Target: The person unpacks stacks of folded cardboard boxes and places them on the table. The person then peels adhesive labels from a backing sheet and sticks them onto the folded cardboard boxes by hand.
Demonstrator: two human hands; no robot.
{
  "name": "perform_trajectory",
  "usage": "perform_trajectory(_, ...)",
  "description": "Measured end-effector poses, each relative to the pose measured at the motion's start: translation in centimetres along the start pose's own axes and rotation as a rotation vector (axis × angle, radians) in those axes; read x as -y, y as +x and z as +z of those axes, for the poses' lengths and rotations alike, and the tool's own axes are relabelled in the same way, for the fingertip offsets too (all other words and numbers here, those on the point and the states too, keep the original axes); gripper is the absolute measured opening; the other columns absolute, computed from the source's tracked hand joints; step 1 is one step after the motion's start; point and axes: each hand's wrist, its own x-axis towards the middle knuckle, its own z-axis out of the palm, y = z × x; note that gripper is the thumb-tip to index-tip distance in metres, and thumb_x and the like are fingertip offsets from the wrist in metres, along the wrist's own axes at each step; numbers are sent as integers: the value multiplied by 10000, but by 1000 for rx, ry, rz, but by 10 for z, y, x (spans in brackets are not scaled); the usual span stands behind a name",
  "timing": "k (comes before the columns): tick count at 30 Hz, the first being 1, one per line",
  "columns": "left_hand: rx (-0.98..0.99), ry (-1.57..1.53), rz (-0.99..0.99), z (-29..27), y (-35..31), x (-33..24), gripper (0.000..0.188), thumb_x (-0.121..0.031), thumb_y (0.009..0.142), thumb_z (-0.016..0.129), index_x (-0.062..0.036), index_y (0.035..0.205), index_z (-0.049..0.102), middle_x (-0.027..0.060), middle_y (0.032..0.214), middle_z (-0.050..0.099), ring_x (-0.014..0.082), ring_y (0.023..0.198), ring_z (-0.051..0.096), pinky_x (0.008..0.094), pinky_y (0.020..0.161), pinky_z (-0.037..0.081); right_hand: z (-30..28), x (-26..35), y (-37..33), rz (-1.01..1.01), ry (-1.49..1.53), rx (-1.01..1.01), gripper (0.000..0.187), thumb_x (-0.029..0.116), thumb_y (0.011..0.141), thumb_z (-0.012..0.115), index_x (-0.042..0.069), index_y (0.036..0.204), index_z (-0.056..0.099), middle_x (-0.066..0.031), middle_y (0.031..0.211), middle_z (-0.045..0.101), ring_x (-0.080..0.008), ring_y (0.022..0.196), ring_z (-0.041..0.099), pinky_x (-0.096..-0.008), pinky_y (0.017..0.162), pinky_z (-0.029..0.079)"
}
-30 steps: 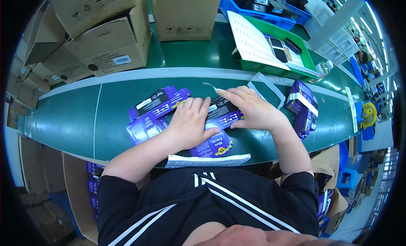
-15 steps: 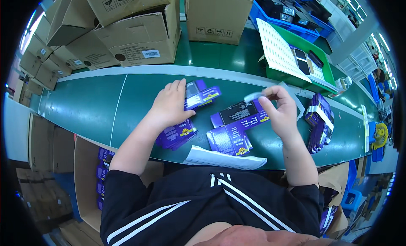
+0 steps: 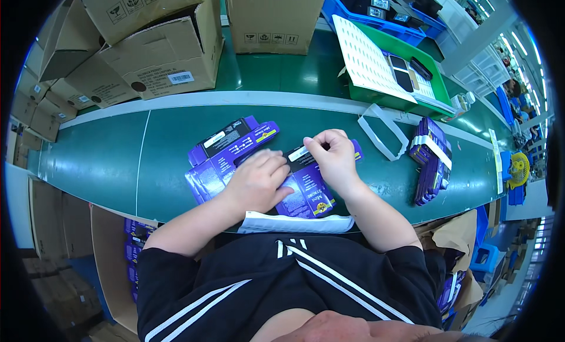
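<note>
In front of me lies a flattened purple carton (image 3: 309,189) with a black panel. My right hand (image 3: 338,162) is over its far side, thumb and forefinger pinched at the end of a white label (image 3: 298,153) on the panel. Whether the label lies wholly flat is hard to tell. My left hand (image 3: 259,180) reaches in from the left, fingers stretched and slightly blurred, over the carton's left edge. Beside it, partly under my forearm, is a pile of similar flat cartons (image 3: 215,171), the top one bearing a white label. A white label sheet (image 3: 294,223) lies along the table edge.
A white paper band (image 3: 376,143) lies right of my right hand, before a banded bundle of purple cartons (image 3: 432,165). A green tray (image 3: 376,92) holds a sheet and phone-like devices. Brown boxes (image 3: 170,62) stand at the back left; an open box (image 3: 106,253) sits below the table edge.
My left hand has left the pile and moved right to the flat carton. My right hand has brought the white label down onto the black panel. The whole view has shifted slightly.
</note>
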Motion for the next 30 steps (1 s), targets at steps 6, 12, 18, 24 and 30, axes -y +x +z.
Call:
perform_trajectory(6,-22,-24,-8,11,-6,-8,363,-248,799,749,-12,1058,653,131,1151,640,293,1161,600,378,1000,474,7,-8,0,-79,-69,-29,212,143,839,704,50,663,631,-32,672,602,-194,838,520,-324,762,441)
perform_trajectory(12,-13,-6,-16,10,-5,-10,357,-246,807,747,-16,1063,650,129,1166,636,288,1166,601,370,987,486,10,-9,1,-120,-112,-48,213,136,820,716,56,645,627,-38,674,609,-201,817,525,-334,763,443)
perform_trajectory(18,11,18,-22,10,-5,-10,364,-254,816,742,-29,1084,641,117,1214,625,287,1186,591,370,985,487,13,-11,1,-162,-157,-77,208,132,811,720,61,639,627,-34,649,597,-205,813,530,-334,758,445)
perform_trajectory(24,48,66,20,5,1,-9,394,-261,822,732,-38,1126,620,106,1252,610,279,1177,580,373,981,485,4,-11,3,-114,-208,20,170,117,841,701,34,698,657,-50,761,584,-181,827,507,-300,721,438)
perform_trajectory(30,139,66,91,1,16,-5,426,-261,826,723,-37,1166,598,108,1296,590,287,1155,569,371,978,482,-11,-22,10,-213,-298,28,92,117,830,708,37,786,695,-70,873,603,-208,858,531,-320,749,451)
